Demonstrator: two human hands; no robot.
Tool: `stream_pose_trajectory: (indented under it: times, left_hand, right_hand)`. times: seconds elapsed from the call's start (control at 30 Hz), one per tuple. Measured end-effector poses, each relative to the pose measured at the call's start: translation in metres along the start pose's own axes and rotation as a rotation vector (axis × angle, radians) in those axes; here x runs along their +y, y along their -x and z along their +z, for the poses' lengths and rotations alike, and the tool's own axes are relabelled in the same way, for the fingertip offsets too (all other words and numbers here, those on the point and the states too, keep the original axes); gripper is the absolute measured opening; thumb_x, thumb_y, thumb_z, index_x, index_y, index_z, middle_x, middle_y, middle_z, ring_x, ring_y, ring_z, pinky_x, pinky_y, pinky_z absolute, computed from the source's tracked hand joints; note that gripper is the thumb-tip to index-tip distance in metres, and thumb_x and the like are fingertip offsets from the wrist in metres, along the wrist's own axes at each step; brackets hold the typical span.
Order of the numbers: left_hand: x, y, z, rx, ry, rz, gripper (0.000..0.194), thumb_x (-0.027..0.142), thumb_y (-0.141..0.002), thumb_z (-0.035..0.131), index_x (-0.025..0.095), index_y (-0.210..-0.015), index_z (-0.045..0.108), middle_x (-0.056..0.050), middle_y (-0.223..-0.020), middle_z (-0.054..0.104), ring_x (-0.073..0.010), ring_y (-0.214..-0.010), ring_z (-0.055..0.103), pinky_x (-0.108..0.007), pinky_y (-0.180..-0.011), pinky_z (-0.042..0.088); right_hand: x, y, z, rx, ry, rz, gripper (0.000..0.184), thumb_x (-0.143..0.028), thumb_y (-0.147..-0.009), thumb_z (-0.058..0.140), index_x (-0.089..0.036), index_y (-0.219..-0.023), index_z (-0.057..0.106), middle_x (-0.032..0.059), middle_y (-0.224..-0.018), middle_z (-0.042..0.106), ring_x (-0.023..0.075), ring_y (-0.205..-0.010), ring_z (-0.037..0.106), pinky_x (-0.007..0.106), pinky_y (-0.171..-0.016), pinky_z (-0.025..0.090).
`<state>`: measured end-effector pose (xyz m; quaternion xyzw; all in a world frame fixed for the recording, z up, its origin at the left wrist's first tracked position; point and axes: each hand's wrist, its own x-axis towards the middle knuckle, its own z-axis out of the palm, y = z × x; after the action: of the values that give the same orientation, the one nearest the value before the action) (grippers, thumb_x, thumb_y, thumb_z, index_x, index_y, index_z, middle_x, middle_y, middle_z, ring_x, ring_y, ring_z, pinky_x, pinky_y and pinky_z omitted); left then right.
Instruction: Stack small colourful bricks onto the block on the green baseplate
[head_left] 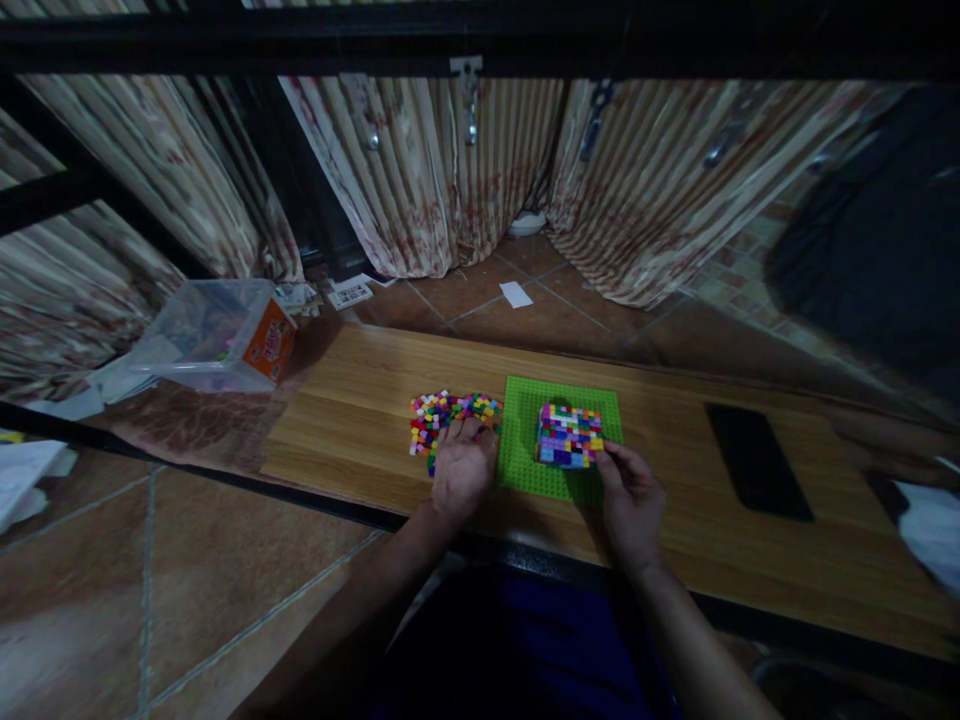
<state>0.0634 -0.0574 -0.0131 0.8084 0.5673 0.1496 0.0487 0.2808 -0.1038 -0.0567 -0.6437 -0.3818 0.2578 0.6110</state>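
A block built of many-coloured toy bricks [570, 436] stands on a green studded baseplate [519, 440]. My right hand [631, 500] is closed at the block's right side, with thumb and fingertips against its near right corner. Left of the baseplate lies a loose pile of small coloured toy bricks [429, 412]. Over the near right part of that pile rests my left hand [465, 470], back upward and fingers curled down among the bricks. Its fingertips are hidden, so whatever it pinches cannot be made out.
The low wooden table [337, 420] carries a black phone-like slab [757, 460] on the right. Beyond its left end stands a clear plastic box [210, 335] with an orange label. Striped curtains [420, 190] hang behind, and a white paper [516, 294] lies on the tiled floor.
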Motion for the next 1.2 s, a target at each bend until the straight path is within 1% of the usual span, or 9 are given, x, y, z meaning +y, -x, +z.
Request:
stream_pose_trajectory:
  times: [0.07,0.2,0.37,0.5,0.63,0.8,0.9,1.0,1.2]
  left_hand:
    - [0.003,0.000,-0.002,0.005,0.066,0.016,0.020,0.021,-0.094,0.047,0.020,-0.090,0.067,-0.008,-0.101,0.066,-0.0245,-0.096,0.058,-0.037,-0.087,0.044]
    - [0.018,-0.001,-0.007,0.008,0.346,0.034,0.018,0.020,-0.094,0.046,0.020,-0.100,0.064,-0.005,-0.102,0.067,-0.0188,-0.093,0.061,-0.031,-0.085,0.048]
    - [0.048,-0.010,-0.007,-0.016,0.536,0.095,0.016,0.018,-0.093,0.050,0.023,-0.097,0.064,-0.001,-0.099,0.068,-0.0160,-0.092,0.063,-0.028,-0.082,0.050]
    - [0.067,-0.022,0.000,-0.020,0.537,0.194,0.016,0.018,-0.092,0.051,0.023,-0.091,0.066,-0.001,-0.096,0.069,-0.0163,-0.092,0.062,-0.028,-0.084,0.049]
    - [0.076,-0.032,0.011,0.021,0.487,0.252,0.018,0.020,-0.093,0.052,0.022,-0.081,0.065,0.000,-0.088,0.070,-0.0169,-0.089,0.060,-0.031,-0.087,0.046]
    - [0.078,-0.033,0.019,0.072,0.392,0.256,0.017,0.024,-0.093,0.052,0.022,-0.083,0.066,0.000,-0.085,0.071,-0.0195,-0.089,0.058,-0.035,-0.085,0.042]
    - [0.077,-0.032,0.021,0.072,0.360,0.269,0.020,0.026,-0.095,0.050,0.023,-0.084,0.067,0.000,-0.085,0.071,-0.0199,-0.089,0.058,-0.036,-0.085,0.040]
    - [0.076,-0.031,0.023,0.074,0.365,0.286,0.022,0.027,-0.096,0.048,0.024,-0.087,0.068,0.001,-0.089,0.072,-0.0195,-0.092,0.057,-0.036,-0.084,0.039]
    - [0.077,-0.031,0.028,0.147,0.388,0.279,0.022,0.029,-0.096,0.050,0.026,-0.087,0.070,0.002,-0.099,0.072,-0.0179,-0.096,0.057,-0.036,-0.086,0.036]
  right_hand:
    - [0.001,0.000,0.000,-0.001,-0.009,0.016,0.032,-0.044,-0.077,0.070,-0.020,-0.098,0.070,0.0063,-0.097,0.073,0.0218,-0.091,0.066,0.043,-0.088,0.050]
    - [0.000,0.000,0.001,0.009,0.008,0.018,0.031,-0.044,-0.077,0.069,-0.020,-0.097,0.070,0.0063,-0.096,0.072,0.0218,-0.091,0.066,0.042,-0.087,0.050]
    - [-0.003,0.000,0.003,0.002,-0.013,0.009,0.029,-0.043,-0.079,0.069,-0.020,-0.096,0.070,0.0052,-0.094,0.072,0.0199,-0.087,0.066,0.039,-0.084,0.050]
    - [-0.003,0.001,0.003,-0.013,-0.026,0.002,0.027,-0.042,-0.080,0.068,-0.020,-0.095,0.070,0.0048,-0.093,0.071,0.0193,-0.086,0.065,0.037,-0.082,0.050]
    - [-0.002,0.000,0.003,-0.015,0.005,-0.026,0.027,-0.042,-0.081,0.067,-0.020,-0.096,0.070,0.0049,-0.094,0.071,0.0192,-0.086,0.065,0.037,-0.083,0.050]
    - [-0.001,0.000,0.003,-0.020,-0.003,-0.029,0.027,-0.042,-0.081,0.066,-0.020,-0.097,0.069,0.0053,-0.096,0.071,0.0197,-0.088,0.065,0.037,-0.084,0.049]
    - [-0.002,0.000,0.003,-0.020,0.003,-0.024,0.027,-0.042,-0.081,0.066,-0.020,-0.097,0.069,0.0053,-0.096,0.071,0.0198,-0.088,0.065,0.038,-0.085,0.049]
    - [-0.003,0.000,0.002,-0.024,0.021,-0.023,0.027,-0.042,-0.082,0.066,-0.020,-0.098,0.069,0.0052,-0.095,0.071,0.0196,-0.087,0.065,0.037,-0.084,0.050]
    - [0.000,0.000,0.003,-0.020,0.012,-0.042,0.027,-0.042,-0.082,0.066,-0.020,-0.098,0.070,0.0050,-0.097,0.070,0.0193,-0.088,0.065,0.038,-0.085,0.049]
